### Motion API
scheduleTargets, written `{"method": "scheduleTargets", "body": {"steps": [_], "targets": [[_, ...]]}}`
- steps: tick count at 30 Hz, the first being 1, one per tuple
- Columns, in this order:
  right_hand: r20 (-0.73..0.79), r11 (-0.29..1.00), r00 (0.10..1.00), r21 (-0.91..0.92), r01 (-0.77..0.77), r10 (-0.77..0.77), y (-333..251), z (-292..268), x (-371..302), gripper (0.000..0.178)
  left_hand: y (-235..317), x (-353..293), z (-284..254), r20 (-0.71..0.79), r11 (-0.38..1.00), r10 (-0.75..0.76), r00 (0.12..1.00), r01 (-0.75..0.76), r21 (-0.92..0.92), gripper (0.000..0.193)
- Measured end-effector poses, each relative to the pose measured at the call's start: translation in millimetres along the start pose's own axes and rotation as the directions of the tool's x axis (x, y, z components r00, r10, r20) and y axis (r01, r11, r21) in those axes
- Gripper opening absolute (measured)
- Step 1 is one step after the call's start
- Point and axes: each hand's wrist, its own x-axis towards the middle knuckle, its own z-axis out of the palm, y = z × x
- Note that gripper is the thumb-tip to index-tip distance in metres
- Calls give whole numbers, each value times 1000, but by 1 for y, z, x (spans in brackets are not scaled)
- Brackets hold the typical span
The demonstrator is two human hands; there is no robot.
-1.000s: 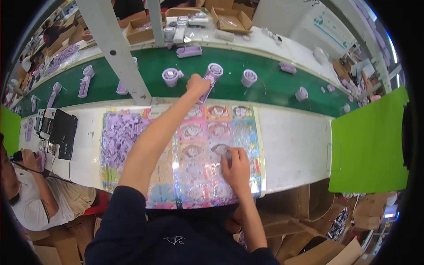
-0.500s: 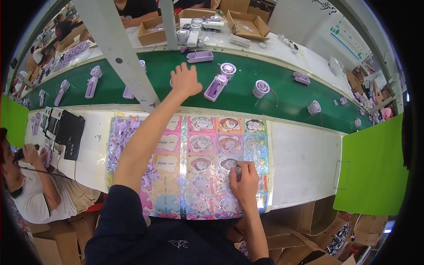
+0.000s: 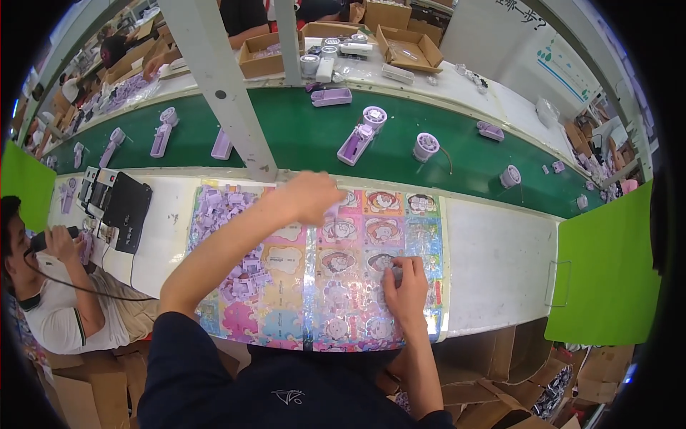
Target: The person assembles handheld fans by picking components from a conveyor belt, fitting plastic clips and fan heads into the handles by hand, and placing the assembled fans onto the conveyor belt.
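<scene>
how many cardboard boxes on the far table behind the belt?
3 visible: cardboard box left of the post, one just right of it, an open one further right. Posts may hide more.

Sticker sheets [image 3: 371, 264]: glossy pastel squares, cartoon figures in pink, yellow, blue
Conveyor belt [image 3: 300, 132]: deep green
Handheld fan [image 3: 357, 139]: pale lilac and white
Bench [image 3: 500, 264]: white
Side panel [image 3: 607, 272]: bright lime green

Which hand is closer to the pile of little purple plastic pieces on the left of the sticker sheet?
Left. The left hand hovers just right of the pile of little purple plastic pieces; the right hand rests farther right on the colourful sticker sheet.
</scene>
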Motion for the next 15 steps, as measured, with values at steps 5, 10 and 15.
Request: {"method": "scheduleTargets", "body": {"steps": [5,10,15], "targets": [[-74,988,990,-104,115,-123,3,14,64,38,-26,3,-24,7,888,144,990,-127,-442,65],[-338,978,930,-192,81,-144,35,33,175,64,-64,72,-35,-427,826,-388,817,103,-555,45],[-384,983,916,-174,55,-119,62,35,250,75,-118,126,-11,-484,838,-544,685,477,-266,61]]}}
